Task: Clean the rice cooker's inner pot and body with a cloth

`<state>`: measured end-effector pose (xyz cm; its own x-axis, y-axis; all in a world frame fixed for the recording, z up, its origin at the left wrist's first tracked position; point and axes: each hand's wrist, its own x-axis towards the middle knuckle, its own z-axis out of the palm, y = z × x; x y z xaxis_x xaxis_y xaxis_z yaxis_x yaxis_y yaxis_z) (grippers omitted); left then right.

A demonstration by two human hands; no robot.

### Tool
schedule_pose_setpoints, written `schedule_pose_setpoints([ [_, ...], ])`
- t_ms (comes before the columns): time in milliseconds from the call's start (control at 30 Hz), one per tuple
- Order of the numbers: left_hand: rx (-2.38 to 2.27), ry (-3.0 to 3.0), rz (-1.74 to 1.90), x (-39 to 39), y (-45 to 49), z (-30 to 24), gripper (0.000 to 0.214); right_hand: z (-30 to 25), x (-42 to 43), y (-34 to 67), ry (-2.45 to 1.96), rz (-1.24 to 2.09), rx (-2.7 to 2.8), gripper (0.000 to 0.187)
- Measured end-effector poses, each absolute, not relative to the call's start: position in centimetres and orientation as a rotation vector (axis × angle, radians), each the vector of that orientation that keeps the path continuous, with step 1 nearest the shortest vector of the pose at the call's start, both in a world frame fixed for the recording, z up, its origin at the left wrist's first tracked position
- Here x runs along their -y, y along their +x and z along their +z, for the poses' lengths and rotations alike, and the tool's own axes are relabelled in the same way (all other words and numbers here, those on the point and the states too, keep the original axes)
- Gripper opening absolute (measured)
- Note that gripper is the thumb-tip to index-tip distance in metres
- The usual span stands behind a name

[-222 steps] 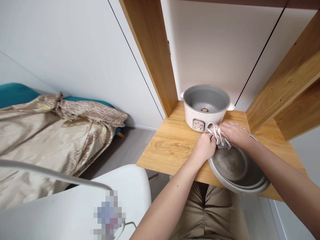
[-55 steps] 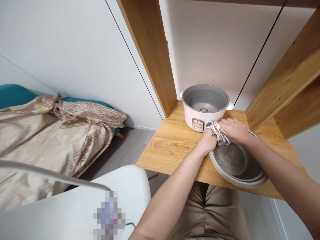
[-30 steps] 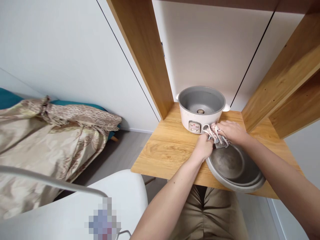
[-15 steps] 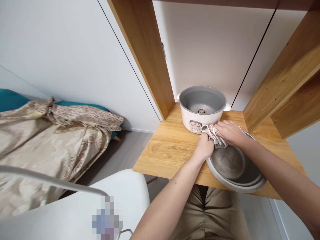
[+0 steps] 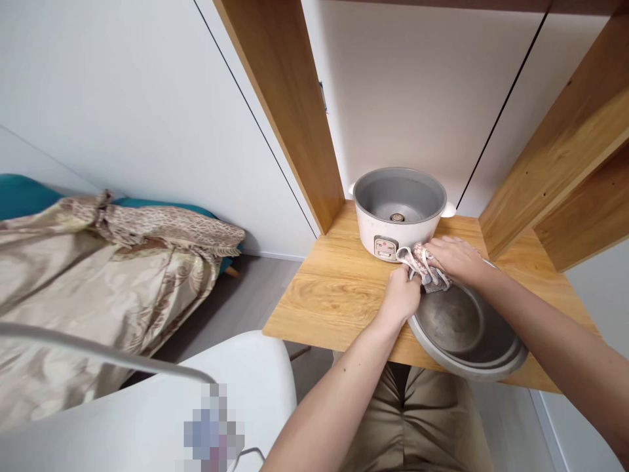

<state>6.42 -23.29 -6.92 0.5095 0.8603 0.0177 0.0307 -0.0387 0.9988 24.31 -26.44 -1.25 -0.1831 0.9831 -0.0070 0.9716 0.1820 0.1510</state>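
A round grey metal piece (image 5: 452,321) with a wide rim lies tilted at the table's front edge, its dull hollow inside facing up; I cannot tell whether it is a lid or an inner pot. My left hand (image 5: 401,292) is closed on its far left rim. Bunched under my right hand (image 5: 455,257) is a pink-and-white patterned cloth (image 5: 432,278), pressed against the far rim. The fingertips of my right hand are partly hidden by the cloth. Just behind both hands stands a white rice cooker (image 5: 400,229), lidless, showing its grey inside and a round metal button at the bottom.
The wooden tabletop (image 5: 319,295) sits between upright wooden boards (image 5: 280,98), with a white wall behind. To the left are a white chair (image 5: 246,373) and a bed (image 5: 122,282) with a beige cover. A pixelated patch covers something on the chair.
My right hand and the cloth have shifted very slightly along the rim. The left hand keeps its hold; the whole view has moved a little.
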Motion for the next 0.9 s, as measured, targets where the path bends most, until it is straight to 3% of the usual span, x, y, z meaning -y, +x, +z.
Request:
schedule_pose_setpoints([
  [200,-0.814,1.621,0.708,21.4,7.1,-6.1,0.038,-1.6,26.2,23.9,1.938,0.247,-2.326,0.033],
  [900,-0.789,1.615,0.804,21.9,6.7,-6.5,0.038,-1.5,26.5,23.6,1.969,0.247,-2.296,0.034],
])
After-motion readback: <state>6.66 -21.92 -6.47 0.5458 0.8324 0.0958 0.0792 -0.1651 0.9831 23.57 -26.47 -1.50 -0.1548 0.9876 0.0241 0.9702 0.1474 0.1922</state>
